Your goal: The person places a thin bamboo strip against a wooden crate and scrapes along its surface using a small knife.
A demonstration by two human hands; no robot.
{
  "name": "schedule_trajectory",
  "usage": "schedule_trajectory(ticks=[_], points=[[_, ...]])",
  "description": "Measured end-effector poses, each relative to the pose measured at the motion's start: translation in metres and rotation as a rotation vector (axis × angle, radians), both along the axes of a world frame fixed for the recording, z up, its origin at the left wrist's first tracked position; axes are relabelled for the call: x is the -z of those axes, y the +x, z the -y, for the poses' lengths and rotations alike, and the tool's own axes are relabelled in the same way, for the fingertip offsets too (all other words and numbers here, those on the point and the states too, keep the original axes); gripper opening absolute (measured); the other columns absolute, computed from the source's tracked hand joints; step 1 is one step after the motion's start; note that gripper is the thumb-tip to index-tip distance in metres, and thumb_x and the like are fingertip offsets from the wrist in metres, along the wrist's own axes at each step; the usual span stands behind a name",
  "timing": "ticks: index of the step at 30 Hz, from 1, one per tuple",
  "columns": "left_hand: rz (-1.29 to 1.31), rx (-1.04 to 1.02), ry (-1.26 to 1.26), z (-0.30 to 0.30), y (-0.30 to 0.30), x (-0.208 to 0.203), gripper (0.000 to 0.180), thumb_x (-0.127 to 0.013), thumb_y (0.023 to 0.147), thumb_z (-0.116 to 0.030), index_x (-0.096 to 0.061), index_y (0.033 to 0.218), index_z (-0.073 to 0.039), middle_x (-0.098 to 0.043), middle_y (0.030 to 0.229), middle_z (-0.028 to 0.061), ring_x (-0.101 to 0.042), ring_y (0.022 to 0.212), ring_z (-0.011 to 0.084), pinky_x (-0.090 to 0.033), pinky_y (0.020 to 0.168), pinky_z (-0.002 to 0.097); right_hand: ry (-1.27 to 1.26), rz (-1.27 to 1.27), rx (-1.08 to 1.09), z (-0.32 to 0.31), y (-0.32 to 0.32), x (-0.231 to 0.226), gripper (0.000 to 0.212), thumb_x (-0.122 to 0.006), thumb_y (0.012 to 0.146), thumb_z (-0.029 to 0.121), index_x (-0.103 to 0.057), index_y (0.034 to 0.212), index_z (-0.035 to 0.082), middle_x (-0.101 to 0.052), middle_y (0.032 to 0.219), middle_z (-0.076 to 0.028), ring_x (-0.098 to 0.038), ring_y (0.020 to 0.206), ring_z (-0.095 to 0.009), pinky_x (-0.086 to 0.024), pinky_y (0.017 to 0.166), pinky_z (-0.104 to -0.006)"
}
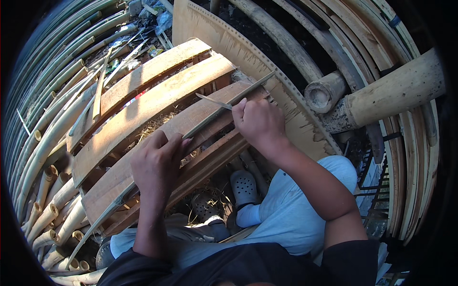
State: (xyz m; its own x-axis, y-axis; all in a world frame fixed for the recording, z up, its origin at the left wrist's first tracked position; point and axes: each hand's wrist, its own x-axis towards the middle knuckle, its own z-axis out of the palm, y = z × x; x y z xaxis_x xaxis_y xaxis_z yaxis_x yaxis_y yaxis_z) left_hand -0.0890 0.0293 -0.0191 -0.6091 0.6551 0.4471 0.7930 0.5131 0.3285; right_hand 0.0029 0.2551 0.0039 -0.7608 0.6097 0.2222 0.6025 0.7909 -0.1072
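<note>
A long thin bamboo strip runs diagonally from the lower left up to the upper right, across a slatted wooden pallet. My left hand grips the strip near its middle. My right hand is closed around the handle of a knife whose blade points left and lies against the strip just above my left hand. My knees in light blue trousers sit below both hands.
A stack of cut bamboo poles lies along the left side. Thick bamboo poles and bent wooden slats fill the upper right. A grey perforated clog is on my foot under the pallet edge. A flat wooden board leans behind the pallet.
</note>
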Motion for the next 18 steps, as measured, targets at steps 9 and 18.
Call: schedule_trajectory(ticks=[9,18], points=[[-0.045,0.029,-0.014,0.0,-0.001,0.004,0.022,-0.071,0.089,-0.033,-0.064,0.083,-0.014,-0.051,0.072,0.0061,-0.058,0.066,0.026,-0.044,0.055,0.0412,-0.04,0.138,-0.133,0.034,0.002,-0.005,0.045,-0.049,0.097,0.029,-0.074,0.07,0.004,-0.068,0.064,-0.022,-0.071,0.063,-0.038,-0.059,0.06,-0.0496],[-0.057,0.032,-0.027,0.0,-0.001,0.005,0.02,-0.072,0.089,-0.032,-0.064,0.086,-0.014,-0.051,0.073,0.0061,-0.059,0.067,0.0266,-0.044,0.055,0.0415,0.08,0.045,-0.082,0.022,-0.002,-0.001,0.045,-0.051,0.096,0.026,-0.072,0.063,0.005,-0.067,0.061,-0.02,-0.071,0.061,-0.037,-0.059,0.058,-0.0481]])
